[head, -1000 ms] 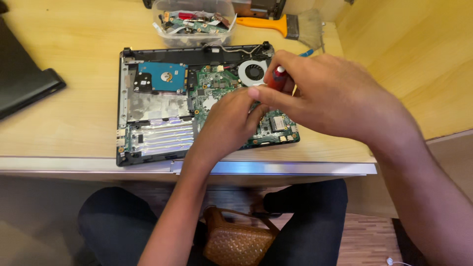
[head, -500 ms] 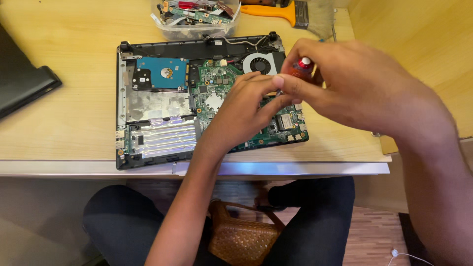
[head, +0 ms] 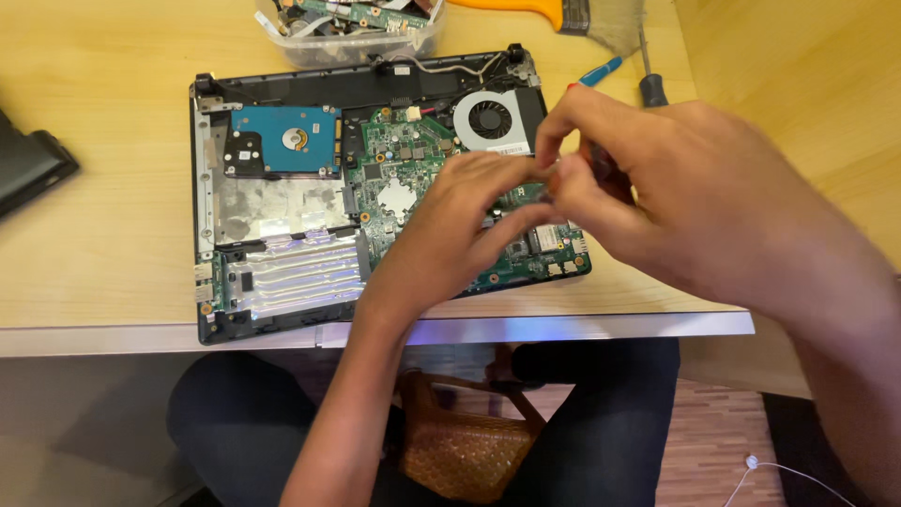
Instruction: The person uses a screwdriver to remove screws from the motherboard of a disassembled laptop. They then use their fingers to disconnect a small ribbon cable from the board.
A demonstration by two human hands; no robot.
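Light wooden table (head: 103, 216), pale yellow wall to the right, seated legs in dark trousers below the edge. Opened laptop base (head: 282, 324) flat on the table, bottom cover off: blue-labelled hard drive (head: 284, 140) upper left, silver foil panels lower left, green motherboard (head: 399, 178) centre, round cooling fan (head: 490, 119) upper right. Left hand (head: 460, 230) over the motherboard's right half, fingers curled, tips pinched up against the right hand. Right hand (head: 657, 188) just beside it, fingers closed round something small and dark at the fingertips; blurred, cannot tell what it is. Clear plastic tub (head: 352, 42) of loose parts beyond the laptop's back edge. Blue-handled screwdriver (head: 601, 70) and black-handled one (head: 652, 89) near the fan corner. Orange-handled brush (head: 554, 11) at top. Dark flat object (head: 28, 169) far left.
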